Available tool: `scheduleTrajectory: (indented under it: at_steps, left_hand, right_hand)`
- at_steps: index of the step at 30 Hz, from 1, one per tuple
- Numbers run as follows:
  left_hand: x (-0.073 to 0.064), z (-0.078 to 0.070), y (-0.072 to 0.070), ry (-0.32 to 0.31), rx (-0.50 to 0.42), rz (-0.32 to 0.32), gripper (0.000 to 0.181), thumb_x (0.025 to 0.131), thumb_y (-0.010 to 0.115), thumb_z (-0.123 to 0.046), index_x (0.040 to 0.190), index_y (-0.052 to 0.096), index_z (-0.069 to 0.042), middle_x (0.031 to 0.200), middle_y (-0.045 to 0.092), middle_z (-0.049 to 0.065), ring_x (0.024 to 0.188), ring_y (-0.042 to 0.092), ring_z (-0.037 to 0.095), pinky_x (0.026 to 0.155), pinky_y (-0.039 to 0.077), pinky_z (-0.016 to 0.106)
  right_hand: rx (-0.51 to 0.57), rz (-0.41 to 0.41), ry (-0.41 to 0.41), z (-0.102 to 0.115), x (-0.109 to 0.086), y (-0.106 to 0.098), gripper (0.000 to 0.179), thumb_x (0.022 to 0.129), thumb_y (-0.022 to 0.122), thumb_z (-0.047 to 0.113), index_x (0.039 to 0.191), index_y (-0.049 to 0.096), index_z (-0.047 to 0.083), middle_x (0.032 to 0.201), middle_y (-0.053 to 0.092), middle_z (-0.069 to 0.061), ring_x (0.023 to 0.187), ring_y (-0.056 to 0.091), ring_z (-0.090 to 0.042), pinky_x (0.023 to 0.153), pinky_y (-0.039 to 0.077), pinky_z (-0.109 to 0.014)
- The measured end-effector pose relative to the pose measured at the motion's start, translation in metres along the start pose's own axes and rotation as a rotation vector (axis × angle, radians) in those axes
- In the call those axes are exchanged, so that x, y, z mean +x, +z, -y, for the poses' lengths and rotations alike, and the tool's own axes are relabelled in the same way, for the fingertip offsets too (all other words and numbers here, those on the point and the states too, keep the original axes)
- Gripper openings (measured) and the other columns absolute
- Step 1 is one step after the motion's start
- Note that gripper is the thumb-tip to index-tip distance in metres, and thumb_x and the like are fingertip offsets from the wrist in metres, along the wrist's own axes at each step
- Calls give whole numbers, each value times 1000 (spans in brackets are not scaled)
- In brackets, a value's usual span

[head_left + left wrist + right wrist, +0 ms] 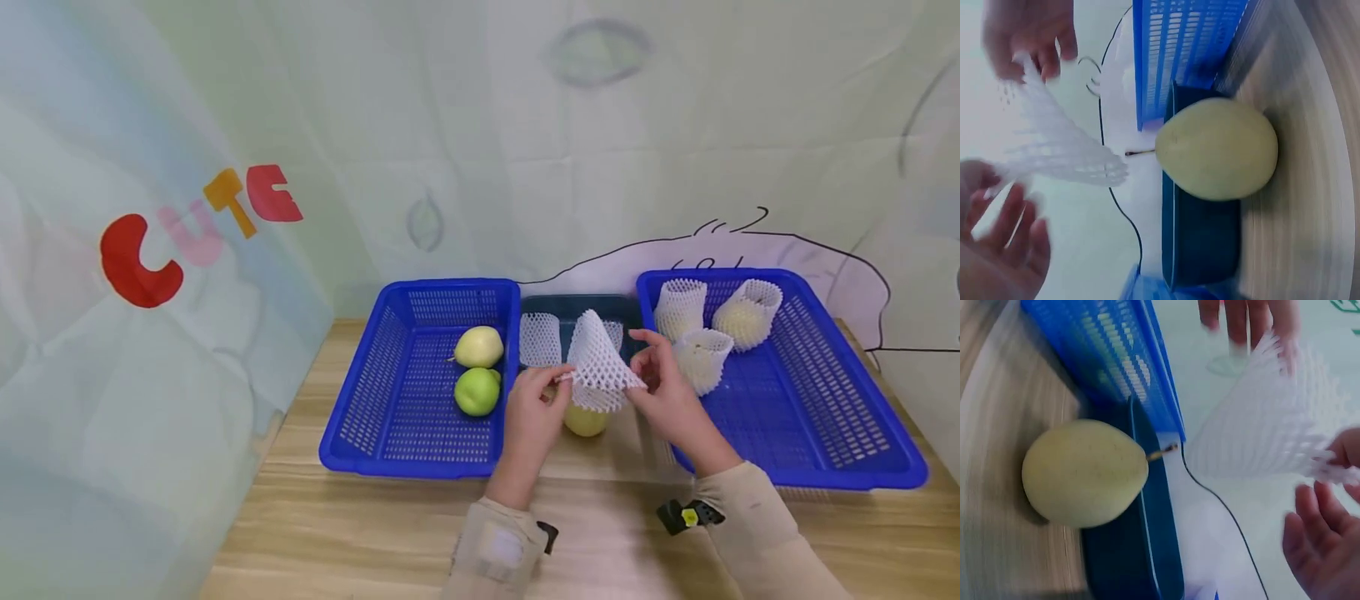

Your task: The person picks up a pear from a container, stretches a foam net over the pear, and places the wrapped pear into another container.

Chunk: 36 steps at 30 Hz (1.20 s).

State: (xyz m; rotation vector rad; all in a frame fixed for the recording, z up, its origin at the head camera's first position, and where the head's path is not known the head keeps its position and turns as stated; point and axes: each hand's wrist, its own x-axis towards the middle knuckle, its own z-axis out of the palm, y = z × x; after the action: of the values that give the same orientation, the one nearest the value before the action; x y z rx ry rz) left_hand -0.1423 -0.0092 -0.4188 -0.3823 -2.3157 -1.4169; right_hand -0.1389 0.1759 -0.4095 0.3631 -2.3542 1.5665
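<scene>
The left hand (pixel 532 414) and right hand (pixel 670 402) are pinching opposite edges of the foam net (pixel 598 365) above the pear (pixel 587 422) standing on the table (pixel 600 533). Uneven pulling would be risking a tear; off-centre lowering, a toppled pear.

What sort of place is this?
Maybe a fruit-packing table: bare fruit in the left blue basket, netted fruit in the right blue basket, and loose foam nets in the dark tray.

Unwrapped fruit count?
3: a pale pear and a green apple in the left blue basket, one pear on the table below the held foam net. The tray is partly hidden; more possible.
</scene>
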Motion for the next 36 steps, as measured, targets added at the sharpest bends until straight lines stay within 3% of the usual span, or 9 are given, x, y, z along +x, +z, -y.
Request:
scheduleTrajectory:
  at_steps: [3,6,11,14,17,22,26,32,36]
  left_hand:
    - [4,6,-4,-57,-188,-133,13,85,65,-7,96,72,-4,65,46,-1,59,42,8,50,34,16]
    - [6,7,-7,-203,-487,-150,19,86,63,-6,101,68,5,53,41,-4,45,35,3,40,29,15]
    - [7,6,-4,-431,-824,-120,26,91,57,-6,111,59,10,61,63,8,43,55,8,38,42,19]
    - [8,7,-1,-462,-863,-121,24,91,55,-4,111,58,9,84,68,17,60,66,15,45,48,22]
    - [8,8,2,-482,-900,-143,22,90,55,-1,108,58,10,96,66,19,74,67,18,52,51,24]
    - [8,10,6,-527,-1048,-222,18,89,52,1,102,61,8,95,65,12,81,64,18,66,53,27]
    - [7,12,9,-565,-1150,-266,12,91,52,-3,93,63,0,88,66,8,81,64,17,73,52,29]
    - [1,19,20,-618,-1015,-228,25,87,56,2,110,61,8,98,66,9,75,60,9,67,49,23]
    - [-7,23,32,-636,-839,-173,36,87,54,-1,122,58,2,112,62,8,71,53,6,66,45,24]
  right_hand:
    - [-90,-195,80,-1,-2,-5,35,78,60,-9,111,55,-1,76,49,-6,65,43,-6,54,36,-16]
    - [-45,-321,174,-2,-3,-8,17,80,65,-1,97,65,1,62,45,-1,53,37,-4,45,30,-19]
    - [375,-420,331,2,-5,0,16,82,64,-2,91,71,9,54,49,5,43,42,-2,39,33,-17]
    - [641,-471,384,6,-6,7,24,84,58,-8,88,70,13,57,59,0,44,54,-7,42,44,-19]
    - [778,-494,382,7,-7,13,27,87,52,-11,87,67,11,62,64,-4,50,61,-11,47,50,-23]
    - [990,-405,318,3,-7,18,23,93,39,-7,92,58,6,85,66,-5,75,66,-15,67,53,-27]
    - [1167,-318,287,-3,-8,22,23,98,35,4,90,56,6,87,64,-6,81,65,-16,72,53,-29]
    - [1074,-340,446,-10,-9,30,14,91,54,-1,84,57,12,77,63,1,66,60,-8,60,48,-20]
    - [937,-343,518,-15,-12,37,29,92,48,-4,87,65,19,82,62,4,70,57,-7,59,44,-18]
